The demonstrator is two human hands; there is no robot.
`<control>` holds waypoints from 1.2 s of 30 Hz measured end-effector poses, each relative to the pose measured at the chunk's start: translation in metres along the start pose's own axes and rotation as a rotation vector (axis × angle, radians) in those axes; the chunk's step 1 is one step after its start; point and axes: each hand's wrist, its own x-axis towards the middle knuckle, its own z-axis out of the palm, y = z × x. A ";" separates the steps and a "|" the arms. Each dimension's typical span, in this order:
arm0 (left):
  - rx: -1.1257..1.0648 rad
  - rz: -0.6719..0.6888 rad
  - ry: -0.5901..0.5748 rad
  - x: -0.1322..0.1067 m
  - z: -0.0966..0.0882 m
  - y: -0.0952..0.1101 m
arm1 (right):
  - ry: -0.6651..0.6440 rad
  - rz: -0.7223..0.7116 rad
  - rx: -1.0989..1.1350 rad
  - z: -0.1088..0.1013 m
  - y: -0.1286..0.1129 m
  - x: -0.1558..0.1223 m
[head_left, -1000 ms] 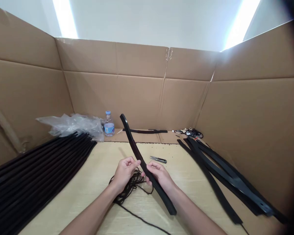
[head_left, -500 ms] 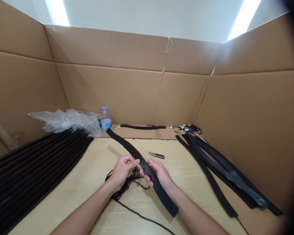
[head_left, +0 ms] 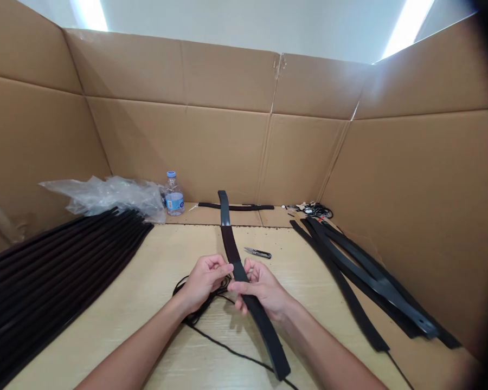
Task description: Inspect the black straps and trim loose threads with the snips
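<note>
A long black flat strip (head_left: 265,325) with a dark brownish band (head_left: 230,242) round part of it is held up over the table, its far end pointing at the back wall. My left hand (head_left: 209,279) pinches its left edge just below the band. On the other side my right hand (head_left: 261,287) grips the strip, thumb across the top and fingers underneath. Beneath my hands lies a loose bundle of black cord (head_left: 205,314), one length trailing toward the front. Small thread snips (head_left: 257,253) rest on the table just beyond my right hand.
Many long dark strips (head_left: 65,271) lie side by side at left, below clear plastic bags (head_left: 109,196). A water bottle (head_left: 174,197) stands at the back. Further black strips (head_left: 361,292) lie at right, near tangled cords (head_left: 319,210). Cardboard walls (head_left: 223,151) enclose the table.
The strip has turned so that its face shows more and its far end points more straight back. My right thumb now lies across its top. The view has shifted slightly.
</note>
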 end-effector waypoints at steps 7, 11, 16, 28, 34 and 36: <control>0.007 0.060 0.132 0.005 -0.006 0.000 | 0.106 -0.104 0.096 -0.003 0.001 0.009; 0.014 0.056 0.086 0.003 -0.004 -0.003 | 0.095 -0.077 0.066 0.000 0.004 0.006; -0.063 0.056 -0.003 -0.001 0.003 0.000 | 0.062 -0.073 0.043 0.006 0.007 0.001; 0.015 0.050 0.021 0.001 -0.002 -0.003 | -0.063 0.028 0.094 0.002 0.003 -0.002; 0.009 0.030 -0.006 -0.002 0.001 0.001 | 0.050 -0.045 0.007 0.001 0.005 -0.003; 0.015 0.041 0.000 -0.001 -0.001 0.000 | 0.071 -0.085 -0.011 0.001 0.005 0.000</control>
